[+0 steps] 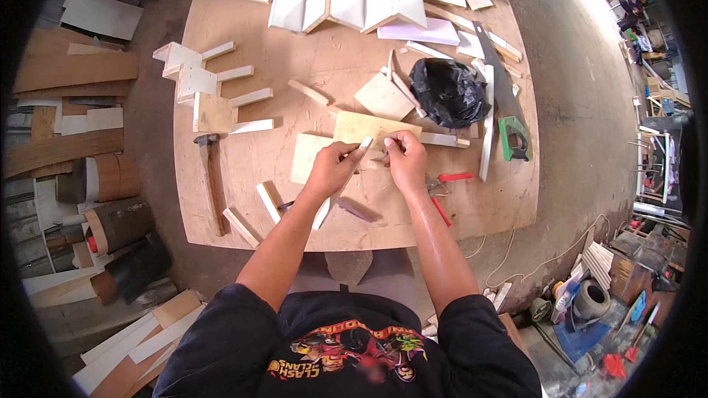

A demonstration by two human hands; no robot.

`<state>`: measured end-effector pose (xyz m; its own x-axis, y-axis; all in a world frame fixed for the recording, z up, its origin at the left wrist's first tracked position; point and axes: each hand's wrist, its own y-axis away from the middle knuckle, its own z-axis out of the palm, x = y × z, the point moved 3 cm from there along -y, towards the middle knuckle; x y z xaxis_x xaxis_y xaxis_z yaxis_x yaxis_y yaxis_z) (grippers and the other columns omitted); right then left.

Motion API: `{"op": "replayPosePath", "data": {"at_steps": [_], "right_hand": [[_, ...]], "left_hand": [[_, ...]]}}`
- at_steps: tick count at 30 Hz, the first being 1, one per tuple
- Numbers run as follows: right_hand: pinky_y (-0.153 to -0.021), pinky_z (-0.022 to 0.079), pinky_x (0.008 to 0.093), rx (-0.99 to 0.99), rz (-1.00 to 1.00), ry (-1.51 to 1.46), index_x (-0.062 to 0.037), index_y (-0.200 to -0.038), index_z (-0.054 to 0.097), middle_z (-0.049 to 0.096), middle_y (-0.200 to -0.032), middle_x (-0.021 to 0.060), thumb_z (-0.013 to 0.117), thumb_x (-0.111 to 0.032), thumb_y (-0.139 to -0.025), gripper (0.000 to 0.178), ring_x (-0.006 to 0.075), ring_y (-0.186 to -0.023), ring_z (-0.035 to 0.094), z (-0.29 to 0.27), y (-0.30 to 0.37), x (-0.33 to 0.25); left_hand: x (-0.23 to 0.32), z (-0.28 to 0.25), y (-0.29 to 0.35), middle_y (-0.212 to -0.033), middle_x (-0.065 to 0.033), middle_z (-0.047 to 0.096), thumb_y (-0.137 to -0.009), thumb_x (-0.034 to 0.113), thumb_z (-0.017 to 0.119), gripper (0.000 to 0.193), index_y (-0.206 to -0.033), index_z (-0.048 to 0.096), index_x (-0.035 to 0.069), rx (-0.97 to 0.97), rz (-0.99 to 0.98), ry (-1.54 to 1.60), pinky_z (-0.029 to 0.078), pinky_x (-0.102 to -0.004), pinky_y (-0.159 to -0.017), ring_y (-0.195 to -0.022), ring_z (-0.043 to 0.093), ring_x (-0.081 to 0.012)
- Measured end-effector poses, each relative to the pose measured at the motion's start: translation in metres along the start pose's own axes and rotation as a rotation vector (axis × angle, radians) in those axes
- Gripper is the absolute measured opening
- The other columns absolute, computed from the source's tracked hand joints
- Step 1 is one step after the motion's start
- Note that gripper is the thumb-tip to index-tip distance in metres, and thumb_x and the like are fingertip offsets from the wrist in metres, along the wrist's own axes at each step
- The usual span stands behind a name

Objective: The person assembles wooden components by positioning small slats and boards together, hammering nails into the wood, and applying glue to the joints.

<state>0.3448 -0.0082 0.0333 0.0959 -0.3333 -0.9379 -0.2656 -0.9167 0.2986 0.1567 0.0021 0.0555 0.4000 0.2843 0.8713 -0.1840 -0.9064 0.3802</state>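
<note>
Nearest me, the person's black shirt (332, 309) carries a bright cartoon print with yellow and red lettering. Above the table (247, 162), the left hand (332, 168) grips a narrow white-faced stick (323, 212), which slants down toward the person. The right hand (407, 163) is curled close by, thumb and fingers together; I can't tell whether they pinch something small. Red-handled pliers (455, 176) lie beside the right forearm. Just past the fingertips is a yellowish board (358, 127); farther off, a black plastic bag (448, 92) and white zigzag pieces (333, 6).
</note>
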Motion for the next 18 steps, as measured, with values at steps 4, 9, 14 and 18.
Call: {"op": "replayPosePath", "data": {"at_steps": [4,9,14,18], "right_hand": [[-0.064,0.054,0.0301,-0.139,-0.076,0.026,0.0025,-0.109,0.070,0.074,-0.085,0.0080,0.068,-0.001,-0.100,0.010,0.0122,-0.072,0.069,-0.032,-0.014,-0.004],[-0.066,0.056,0.0320,-0.253,-0.017,0.014,0.0026,-0.110,0.071,0.076,-0.086,0.0106,0.068,-0.002,-0.098,0.013,0.0153,-0.074,0.072,-0.060,-0.027,-0.013],[-0.066,0.056,0.0325,-0.294,-0.072,0.060,0.0023,-0.109,0.072,0.077,-0.088,0.0119,0.069,-0.003,-0.097,0.013,0.0163,-0.074,0.073,-0.085,-0.023,-0.016],[-0.066,0.057,0.0321,-0.251,-0.139,0.066,0.0026,-0.108,0.071,0.075,-0.085,0.0105,0.068,-0.002,-0.098,0.012,0.0169,-0.076,0.074,-0.100,-0.049,0.024]], "left_hand": [[0.019,0.032,0.004,-0.088,-0.0059,0.074,-0.107,0.026,0.068,0.038,-0.129,0.073,-0.005,0.008,-0.175,0.171,0.055,-0.0302,-0.069,-0.074,0.070,-0.0137],[0.033,0.067,0.008,-0.086,-0.0052,0.072,-0.109,0.032,0.066,0.042,-0.130,0.072,-0.003,0.039,-0.210,0.354,0.055,-0.0296,-0.070,-0.074,0.070,-0.0131],[0.043,0.097,0.023,-0.091,-0.0060,0.074,-0.109,0.031,0.065,0.040,-0.129,0.072,-0.004,0.128,-0.216,0.472,0.056,-0.0294,-0.066,-0.074,0.072,-0.0131],[0.033,0.128,0.031,-0.092,-0.0071,0.074,-0.108,0.029,0.067,0.039,-0.129,0.072,-0.004,0.231,-0.273,0.444,0.058,-0.0305,-0.065,-0.073,0.072,-0.0152]]}}
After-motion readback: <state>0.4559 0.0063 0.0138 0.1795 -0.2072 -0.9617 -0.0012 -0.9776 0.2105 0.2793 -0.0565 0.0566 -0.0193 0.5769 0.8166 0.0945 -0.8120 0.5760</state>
